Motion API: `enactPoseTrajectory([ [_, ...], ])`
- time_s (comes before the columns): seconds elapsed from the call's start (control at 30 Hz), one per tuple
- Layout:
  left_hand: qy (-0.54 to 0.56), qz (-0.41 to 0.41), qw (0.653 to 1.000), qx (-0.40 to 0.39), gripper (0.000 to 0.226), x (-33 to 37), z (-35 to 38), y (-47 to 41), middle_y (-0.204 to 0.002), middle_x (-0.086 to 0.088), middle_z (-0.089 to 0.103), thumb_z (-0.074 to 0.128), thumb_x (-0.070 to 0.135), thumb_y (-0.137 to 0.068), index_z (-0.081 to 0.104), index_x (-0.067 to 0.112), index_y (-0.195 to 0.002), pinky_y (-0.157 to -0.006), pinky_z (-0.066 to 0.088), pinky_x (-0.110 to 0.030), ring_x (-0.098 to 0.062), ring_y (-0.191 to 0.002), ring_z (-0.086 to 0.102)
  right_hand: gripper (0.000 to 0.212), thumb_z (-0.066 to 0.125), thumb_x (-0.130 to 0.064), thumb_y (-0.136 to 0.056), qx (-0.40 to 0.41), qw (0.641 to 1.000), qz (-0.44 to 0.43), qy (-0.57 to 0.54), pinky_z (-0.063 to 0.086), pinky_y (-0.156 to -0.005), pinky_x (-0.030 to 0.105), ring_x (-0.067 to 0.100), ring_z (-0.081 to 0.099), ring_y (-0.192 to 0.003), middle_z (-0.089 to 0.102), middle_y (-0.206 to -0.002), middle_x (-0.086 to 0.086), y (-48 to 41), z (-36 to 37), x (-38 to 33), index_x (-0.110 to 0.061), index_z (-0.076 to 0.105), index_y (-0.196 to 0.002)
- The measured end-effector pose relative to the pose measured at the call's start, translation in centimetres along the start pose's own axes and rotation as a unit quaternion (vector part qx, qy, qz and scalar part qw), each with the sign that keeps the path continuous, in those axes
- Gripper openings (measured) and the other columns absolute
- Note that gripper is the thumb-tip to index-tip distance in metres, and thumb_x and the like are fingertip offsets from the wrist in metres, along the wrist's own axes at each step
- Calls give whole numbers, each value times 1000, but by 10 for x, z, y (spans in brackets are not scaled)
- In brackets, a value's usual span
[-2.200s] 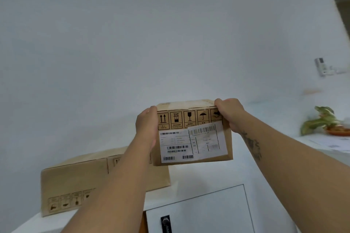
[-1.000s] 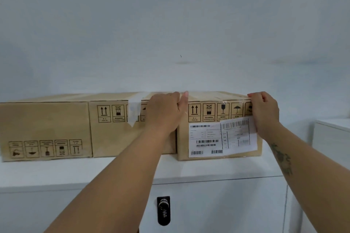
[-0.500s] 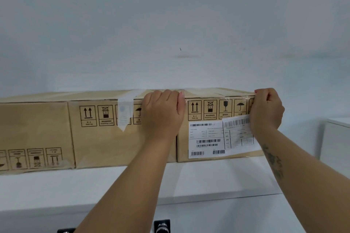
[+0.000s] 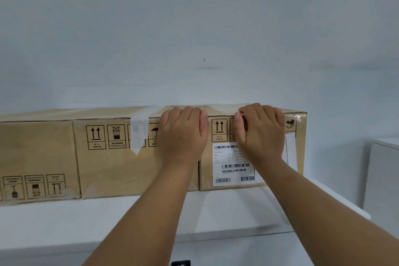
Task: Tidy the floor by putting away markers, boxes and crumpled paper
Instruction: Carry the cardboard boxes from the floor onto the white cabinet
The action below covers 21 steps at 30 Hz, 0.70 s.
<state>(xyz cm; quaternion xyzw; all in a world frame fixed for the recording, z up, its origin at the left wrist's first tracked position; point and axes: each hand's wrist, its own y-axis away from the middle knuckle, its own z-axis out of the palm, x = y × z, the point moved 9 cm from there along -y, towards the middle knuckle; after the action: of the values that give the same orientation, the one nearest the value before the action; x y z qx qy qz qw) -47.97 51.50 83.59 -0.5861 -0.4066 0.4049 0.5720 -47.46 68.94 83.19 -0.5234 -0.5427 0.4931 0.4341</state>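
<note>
Cardboard box with the shipping label [image 4: 252, 153] stands upright at the right end of a row on the white cabinet top [image 4: 108, 220], its left side touching the middle box [image 4: 121, 157], which in turn sits against a third box [image 4: 36, 157] at the left edge of the view. All three back onto the pale wall [image 4: 194, 28], their printed arrow symbols pointing up, so the row appears set out to keep the cartons the right way up and flush with one another.

Both hands rest over the front top edge. The left hand [image 4: 183, 134] lies across the seam between the labelled box and the middle box, fingers bent over the top; the right hand [image 4: 262, 131] covers the upper front of the labelled box, fingers curled loosely on the edge. Neither grip closes around anything: the hands are bent but holding nothing, pressing rather than clasping. That placement suits nudging the box back and squaring it with its neighbour, and this step looks nearly finished.

A loose strip of tape [image 4: 138, 134] hangs down the front of the middle box. A second white cabinet [image 4: 384, 179] stands apart to the right. The floor, markers and crumpled paper are out of view.
</note>
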Motion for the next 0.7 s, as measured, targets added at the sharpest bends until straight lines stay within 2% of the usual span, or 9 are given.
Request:
enactPoseTrajectory([
  [0.17,-7,-4,999,-48,32,-2,7,-1,-75,1,63,43,28,-101,65,16,-81,-78,40,-37,-24,-75,55,37,32,-38,-98,-42,999,11,21,35,-90,38,24,52,-85,61,-87,-1,0,7,0,-17,59,-86],
  [0.3,-17,-5,984,-175,42,1,17,-4,-90,2,67,32,42,-101,66,17,-95,-86,39,-37,-23,-88,57,38,25,-40,-99,-121,992,29,32,35,-93,38,22,51,-89,59,-90,-4,-2,10,-1,-18,55,-89],
  [0.37,-10,8,970,-244,46,4,14,-6,-103,0,68,32,48,-100,64,16,-108,-94,39,-38,-24,-99,58,42,21,-42,-99,-182,983,30,17,34,-98,39,22,54,-96,61,-96,-4,-5,9,-2,-19,56,-95],
  [0.43,-3,18,959,-281,47,6,3,-8,-113,-1,65,33,49,-99,59,15,-118,-101,36,-38,-23,-108,56,45,23,-41,-100,-235,972,30,-8,30,-108,42,22,54,-114,62,-115,0,-8,4,-5,-17,59,-113],
  [0.53,-11,41,958,-283,47,1,-29,-10,-120,-1,62,32,48,-98,56,16,-123,-100,37,-40,-24,-111,55,45,33,-34,-101,-245,968,23,-36,21,-119,43,22,41,-136,51,-143,3,-20,-20,-16,-13,48,-138],
  [0.7,-77,28,958,-274,56,-39,-93,1,-132,-6,57,30,50,-95,51,14,-133,-102,39,-46,-28,-117,54,46,40,-28,-99,-241,968,7,-67,28,-116,44,26,39,-138,48,-146,8,-26,-51,-55,-8,46,-140],
])
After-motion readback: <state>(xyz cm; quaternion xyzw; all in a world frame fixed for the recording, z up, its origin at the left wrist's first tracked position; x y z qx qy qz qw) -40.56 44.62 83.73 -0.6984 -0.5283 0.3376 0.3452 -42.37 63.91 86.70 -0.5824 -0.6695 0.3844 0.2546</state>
